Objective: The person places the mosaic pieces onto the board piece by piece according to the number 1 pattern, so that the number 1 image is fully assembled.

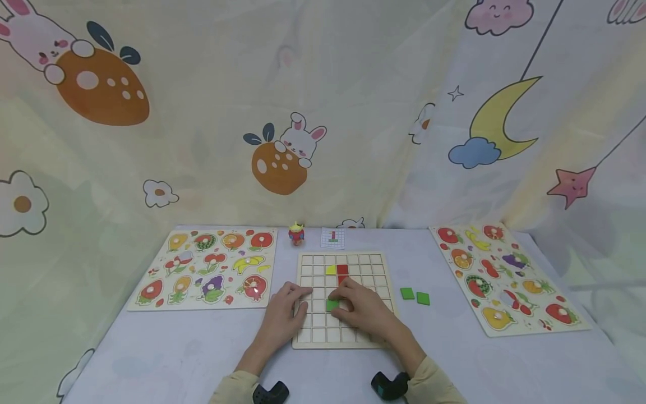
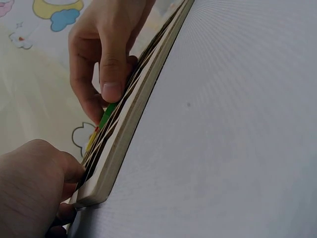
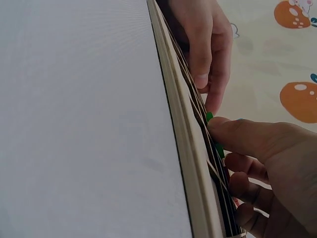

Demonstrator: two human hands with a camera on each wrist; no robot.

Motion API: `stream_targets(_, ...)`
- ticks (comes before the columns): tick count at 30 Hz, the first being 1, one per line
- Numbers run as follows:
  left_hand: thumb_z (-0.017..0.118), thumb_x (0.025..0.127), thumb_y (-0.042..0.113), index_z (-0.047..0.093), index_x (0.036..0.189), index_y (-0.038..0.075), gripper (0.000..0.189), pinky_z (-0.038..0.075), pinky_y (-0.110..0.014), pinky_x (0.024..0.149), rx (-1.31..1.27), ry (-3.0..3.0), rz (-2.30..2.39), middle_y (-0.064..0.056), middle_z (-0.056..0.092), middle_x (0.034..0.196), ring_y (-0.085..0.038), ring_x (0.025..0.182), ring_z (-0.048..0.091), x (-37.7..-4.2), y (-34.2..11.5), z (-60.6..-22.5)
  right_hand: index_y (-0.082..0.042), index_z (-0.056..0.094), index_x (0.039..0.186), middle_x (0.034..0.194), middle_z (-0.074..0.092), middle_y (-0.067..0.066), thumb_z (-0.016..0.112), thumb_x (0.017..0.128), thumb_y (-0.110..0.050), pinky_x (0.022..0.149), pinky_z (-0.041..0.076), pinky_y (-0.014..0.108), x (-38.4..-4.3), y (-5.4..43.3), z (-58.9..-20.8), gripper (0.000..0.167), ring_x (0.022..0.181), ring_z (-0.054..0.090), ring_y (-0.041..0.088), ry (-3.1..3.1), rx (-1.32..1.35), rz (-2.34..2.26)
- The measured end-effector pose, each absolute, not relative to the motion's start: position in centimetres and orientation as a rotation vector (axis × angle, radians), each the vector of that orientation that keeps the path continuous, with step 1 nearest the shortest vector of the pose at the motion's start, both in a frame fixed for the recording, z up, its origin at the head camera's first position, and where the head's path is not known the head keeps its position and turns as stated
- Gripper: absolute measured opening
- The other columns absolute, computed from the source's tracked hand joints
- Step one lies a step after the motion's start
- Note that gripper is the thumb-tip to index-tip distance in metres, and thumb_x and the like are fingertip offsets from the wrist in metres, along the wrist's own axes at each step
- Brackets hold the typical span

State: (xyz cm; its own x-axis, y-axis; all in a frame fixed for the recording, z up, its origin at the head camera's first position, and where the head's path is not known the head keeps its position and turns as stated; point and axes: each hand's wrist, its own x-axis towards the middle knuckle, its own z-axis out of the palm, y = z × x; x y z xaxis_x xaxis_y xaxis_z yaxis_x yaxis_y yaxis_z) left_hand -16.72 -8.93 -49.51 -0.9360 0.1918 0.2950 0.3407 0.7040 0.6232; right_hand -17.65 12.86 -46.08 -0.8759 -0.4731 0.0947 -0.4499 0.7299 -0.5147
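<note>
Here — right hand (image 1: pixel 364 306) on green tile (image 1: pixel 331 305)

Apparent children's play area; home or nursery undetermined. Evidence, head view: cartoon curtain (image 1: pixel 363 73), rabbit (image 1: pixel 35 39) at ten o'clock, moon (image 1: pixel 487 120) at two; fruit puzzle boards (image 1: pixel 192 306) at eight and four.
</note>
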Motion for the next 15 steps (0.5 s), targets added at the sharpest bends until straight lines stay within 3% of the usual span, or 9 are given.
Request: stream_targets(15, 0.065, 0.087, 0.016, 0.067, 0.115, 0.021, 0.028, 0.032, -0.019, 0.061, -0.424, -2.702, -1.042, 0.01, 0.053, 0.093, -0.005, 0.069, 0.038, -16.69, -8.88, -49.55, -0.023, 0.067, 0.107, 0.095, 0.052, -0.011, 0.069, 0.084, -0.035, 0.059, 0.037, 0.018, -17.55, 12.71, -46.11, 0.025, 0.07, 0.044, 0.005, 2.892, -0.752, -0.845)
